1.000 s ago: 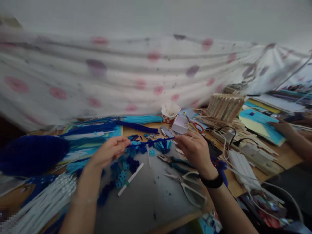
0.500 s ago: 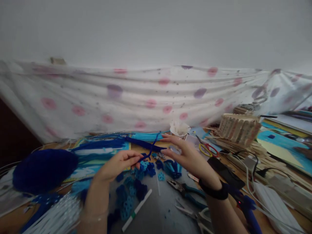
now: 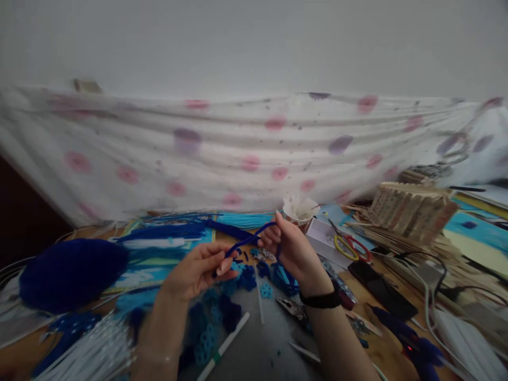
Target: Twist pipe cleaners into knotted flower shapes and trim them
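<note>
A dark blue pipe cleaner (image 3: 246, 242) stretches between my hands above the table. My left hand (image 3: 200, 270) pinches one end between thumb and fingers. On the other side, my right hand (image 3: 290, 247) grips the stem with curled fingers, and a length of it bends down by the wrist. Below the hands lie light and dark blue flower shapes (image 3: 266, 290), seemingly made of the same fuzzy stems. A white stick with a green band (image 3: 227, 343) rests on the grey mat (image 3: 254, 338). My right forearm partly hides the pliers (image 3: 292, 307).
Bundles of blue pipe cleaners (image 3: 166, 231) and a dark blue fuzzy mass (image 3: 73, 274) lie to the left. At right are scissors (image 3: 352, 247), a black phone (image 3: 381, 290), a blue glue gun (image 3: 408, 338) and cables. A paper cup (image 3: 300, 210) stands at the back.
My right hand has gone from spread fingers to closing on the pipe cleaner. The left hand keeps its pinch. The view has shifted slightly.
</note>
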`<state>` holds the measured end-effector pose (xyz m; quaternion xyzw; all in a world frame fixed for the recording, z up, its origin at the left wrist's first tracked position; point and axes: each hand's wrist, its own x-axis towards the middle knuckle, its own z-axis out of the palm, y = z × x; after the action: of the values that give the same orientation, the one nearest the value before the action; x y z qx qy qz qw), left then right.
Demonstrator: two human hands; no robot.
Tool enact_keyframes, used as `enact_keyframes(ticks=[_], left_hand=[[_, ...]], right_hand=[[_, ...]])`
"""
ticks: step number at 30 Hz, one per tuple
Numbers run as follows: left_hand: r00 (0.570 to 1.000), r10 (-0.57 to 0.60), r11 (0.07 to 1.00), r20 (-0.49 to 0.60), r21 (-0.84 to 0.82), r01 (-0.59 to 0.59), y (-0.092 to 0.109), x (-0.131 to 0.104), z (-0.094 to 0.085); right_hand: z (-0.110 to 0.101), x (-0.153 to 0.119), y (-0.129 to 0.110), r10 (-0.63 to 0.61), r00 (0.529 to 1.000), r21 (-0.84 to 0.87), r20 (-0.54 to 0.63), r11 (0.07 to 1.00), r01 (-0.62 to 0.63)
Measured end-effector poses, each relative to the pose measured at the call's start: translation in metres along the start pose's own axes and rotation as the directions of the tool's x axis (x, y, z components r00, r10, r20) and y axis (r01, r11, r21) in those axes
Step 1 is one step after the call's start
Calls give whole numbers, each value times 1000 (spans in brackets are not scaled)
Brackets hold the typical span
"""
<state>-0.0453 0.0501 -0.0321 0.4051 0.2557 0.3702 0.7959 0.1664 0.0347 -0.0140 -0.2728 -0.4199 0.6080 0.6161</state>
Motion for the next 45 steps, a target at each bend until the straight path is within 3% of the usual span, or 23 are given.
enact_keyframes(ticks=[2,4,7,10,14,18,24,29,32,37,43,45], left_hand=[[994,70,998,-82,0,-70,-12,8,19],[981,136,990,-141,37,-132,-26,15,38],[983,93,996,-161,24,-91,-43,20,61],[990,46,997,-137,-56,-54,-46,16,71],[982,73,995,-174,-49,-83,-40,9,74],[976,147,988,-159,69,-137,-36,5,69],[997,78,967,-12,243,-73,-30,-2,60],[996,63,980,-70,194,-48,-40,-1,70],[989,128,979,-81,173,-112,-51,2,78],[950,298,939,-91,208,-274,-65,7,84],[944,311,926,-106,256,-277,-56,9,70],[951,288,927,-111,283,-248,-49,9,62]], right_hand=[[1,3,2,79,996,258,-48,964,-64],[1,4,4,94,993,366,-71,928,-62],[0,6,5,12,995,391,-95,920,26],[5,4,3,-136,985,289,-103,944,161],[24,1,3,-306,952,139,-28,942,307],[37,-1,6,-448,892,184,-61,873,451],[34,-6,7,-555,812,213,-183,784,583],[32,-6,15,-646,742,70,-179,744,665],[32,-3,21,-679,711,24,-184,720,694],[33,-2,23,-667,725,52,-172,729,683],[21,-9,4,-493,857,221,-150,828,515],[13,-12,-4,-459,873,215,-166,847,486]])
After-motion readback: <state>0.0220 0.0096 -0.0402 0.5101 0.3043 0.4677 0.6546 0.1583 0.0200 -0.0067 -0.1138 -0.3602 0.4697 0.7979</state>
